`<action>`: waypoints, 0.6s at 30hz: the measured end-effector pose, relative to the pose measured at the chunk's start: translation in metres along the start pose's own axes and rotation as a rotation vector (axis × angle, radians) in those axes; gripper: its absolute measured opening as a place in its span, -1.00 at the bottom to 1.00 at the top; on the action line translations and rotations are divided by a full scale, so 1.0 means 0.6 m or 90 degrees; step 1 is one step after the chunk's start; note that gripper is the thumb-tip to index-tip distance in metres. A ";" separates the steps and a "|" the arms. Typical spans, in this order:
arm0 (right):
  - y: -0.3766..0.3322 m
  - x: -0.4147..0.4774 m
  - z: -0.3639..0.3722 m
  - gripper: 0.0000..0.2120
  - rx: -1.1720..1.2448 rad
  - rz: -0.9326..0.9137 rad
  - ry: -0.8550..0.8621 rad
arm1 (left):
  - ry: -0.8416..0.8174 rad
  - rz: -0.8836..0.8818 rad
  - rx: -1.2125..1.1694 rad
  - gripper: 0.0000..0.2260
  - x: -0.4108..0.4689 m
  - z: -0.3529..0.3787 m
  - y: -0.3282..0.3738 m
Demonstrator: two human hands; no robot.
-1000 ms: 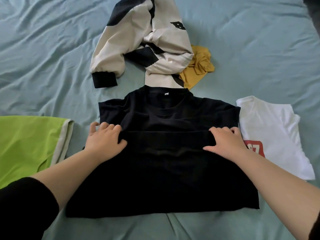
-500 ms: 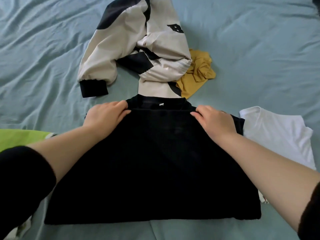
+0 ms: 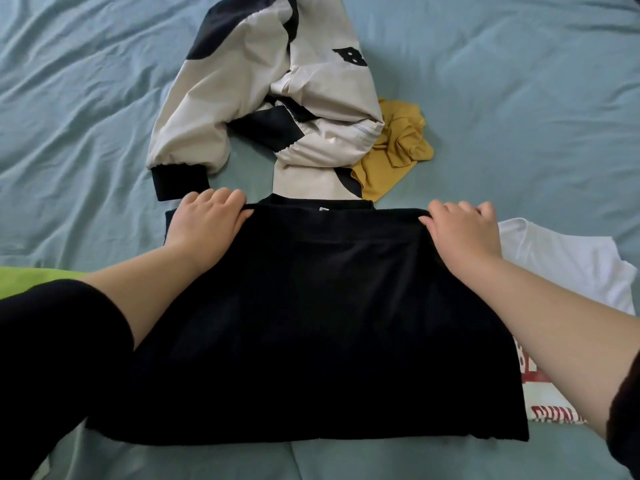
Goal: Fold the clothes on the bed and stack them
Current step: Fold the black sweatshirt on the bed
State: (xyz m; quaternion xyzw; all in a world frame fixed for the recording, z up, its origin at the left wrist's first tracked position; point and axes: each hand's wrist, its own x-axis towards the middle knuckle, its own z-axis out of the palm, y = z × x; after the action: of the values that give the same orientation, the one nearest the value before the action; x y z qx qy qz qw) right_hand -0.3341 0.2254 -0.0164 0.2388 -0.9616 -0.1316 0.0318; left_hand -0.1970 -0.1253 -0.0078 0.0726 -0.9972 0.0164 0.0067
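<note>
Far left: a sliver of lime-green garment (image 3: 24, 280) showed at the frame edge, partly behind the person's black sleeve; whether it was folded could not be told.

Left hand (image 3: 207, 225): fingers curled over the far edge of the black shirt (image 3: 311, 323), thumb on top, pinching the left corner of the doubled-over layer. Likely reason: holding the corner kept the hem square to the neckline as it was laid down.

Centre: the black shirt lay flat on the blue-grey bed sheet (image 3: 519, 98), directly in front of the person, its lower half folded up so that the edge sat just short of the collar. A small white neck label (image 3: 323, 209) peeped out there; too small to read.

Beyond it: an unfolded cream-and-black jacket (image 3: 263, 98), crumpled, its lower edge touching the shirt's collar. One black letter "B" (image 3: 349, 57) was readable on it. A mustard-yellow garment (image 3: 398, 150) lay bunched against the jacket's right side, partly under it.

Right hand (image 3: 464, 228): mirrored the left, fingers curled, thumb pressing down, pinching the right corner of the same edge.

Far right: a white T-shirt (image 3: 571, 268) lay beside the black shirt and slightly under it. Its red print (image 3: 550, 414) was mostly covered; no word could be made out.

Judgement: first lengthwise fold nearly seated; jacket, yellow piece not yet folded.
</note>
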 end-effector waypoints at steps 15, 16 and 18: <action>-0.064 -0.119 0.094 -0.43 0.152 0.120 -0.196 | -0.254 -0.132 -0.009 -0.43 -0.140 0.099 -0.004; -0.084 -0.122 0.084 -0.41 0.169 0.141 -0.194 | -0.246 -0.157 -0.026 -0.42 -0.142 0.094 0.017; -0.157 -0.146 0.046 -0.38 0.245 0.121 -0.151 | -0.174 -0.154 -0.084 -0.39 -0.157 0.076 0.085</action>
State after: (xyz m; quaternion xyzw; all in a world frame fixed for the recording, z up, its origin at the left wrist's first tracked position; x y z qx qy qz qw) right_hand -0.2177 0.1929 -0.0682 0.1319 -0.9841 0.0305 -0.1152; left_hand -0.1119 -0.0626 -0.0563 0.1932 -0.9717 -0.0601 -0.1222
